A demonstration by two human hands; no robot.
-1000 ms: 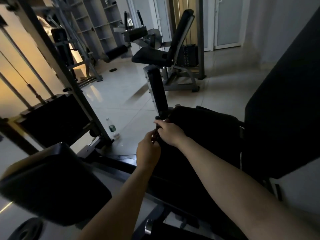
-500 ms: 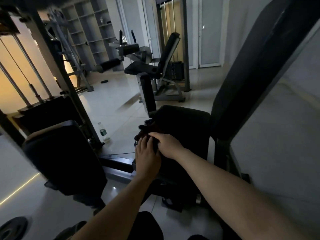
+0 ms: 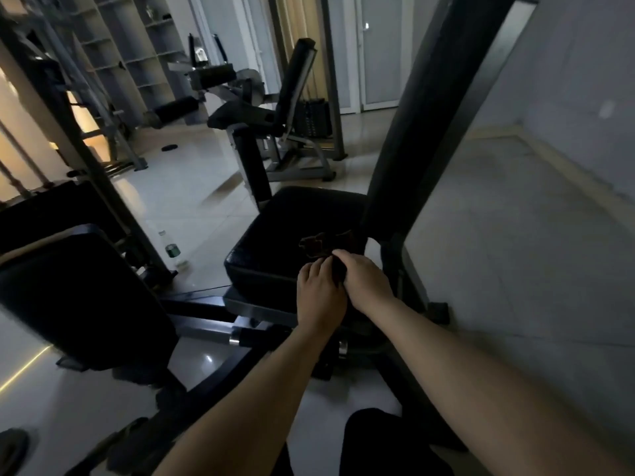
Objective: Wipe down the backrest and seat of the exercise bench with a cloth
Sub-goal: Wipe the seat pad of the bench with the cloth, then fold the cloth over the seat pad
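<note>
The black padded seat (image 3: 281, 231) of the exercise bench lies in the middle of the view, and its tall black backrest (image 3: 422, 108) rises at the seat's right side, seen almost edge-on. A dark reddish cloth (image 3: 321, 245) is bunched on the near right part of the seat. My left hand (image 3: 319, 293) and my right hand (image 3: 366, 280) meet at the cloth's near edge, both with fingers closed on it. The room is dim, so the cloth's folds are hard to make out.
A black pad (image 3: 79, 297) on a machine arm stands close at the left. A water bottle (image 3: 171, 249) stands on the tiled floor beside the seat. Another seated machine (image 3: 275, 108) is further back, shelves (image 3: 130, 46) behind it. Bare floor (image 3: 515, 235) stretches to the right.
The view has swung so the backrest now stands upright and edge-on. Both hands, with the cloth, have shifted from the seat's front left corner toward the side next to the backrest.
</note>
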